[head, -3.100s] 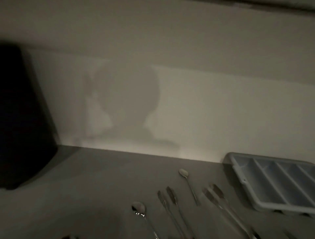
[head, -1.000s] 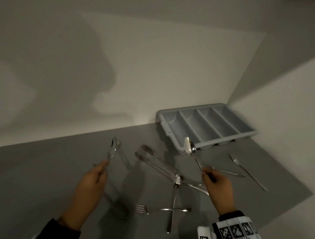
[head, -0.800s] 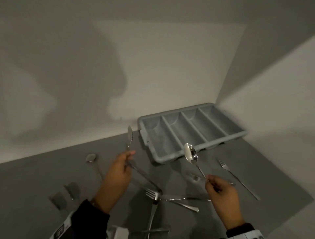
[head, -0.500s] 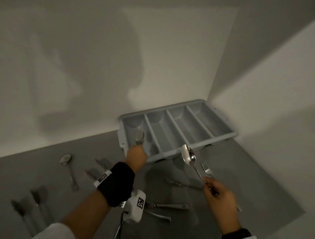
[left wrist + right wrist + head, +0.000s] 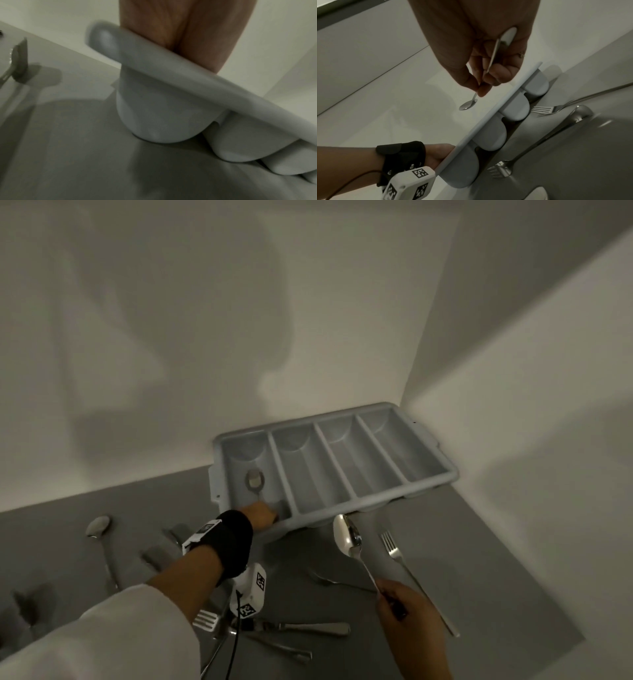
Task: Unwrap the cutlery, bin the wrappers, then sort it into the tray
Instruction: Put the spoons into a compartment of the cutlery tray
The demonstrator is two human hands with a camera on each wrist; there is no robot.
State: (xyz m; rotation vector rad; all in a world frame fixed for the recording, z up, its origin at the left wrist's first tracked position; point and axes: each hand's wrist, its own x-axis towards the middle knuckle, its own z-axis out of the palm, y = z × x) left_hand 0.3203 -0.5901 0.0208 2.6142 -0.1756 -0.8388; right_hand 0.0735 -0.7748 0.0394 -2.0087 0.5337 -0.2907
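The left hand (image 5: 260, 513) reaches over the near rim of the grey tray (image 5: 445, 474) into its leftmost slot, where a spoon (image 5: 255, 481) lies; whether those fingers grip its handle I cannot tell (the rim hides them). The right hand (image 5: 411, 621) pinches a second spoon (image 5: 347, 537) by the handle, bowl raised just before the tray. Forks and knives lie scattered on the grey counter (image 5: 496, 594).

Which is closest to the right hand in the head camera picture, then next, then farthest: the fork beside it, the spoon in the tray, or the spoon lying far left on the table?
From the right hand:
1. Fork, just right.
2. Tray spoon, leftmost slot.
3. Table spoon, far left.
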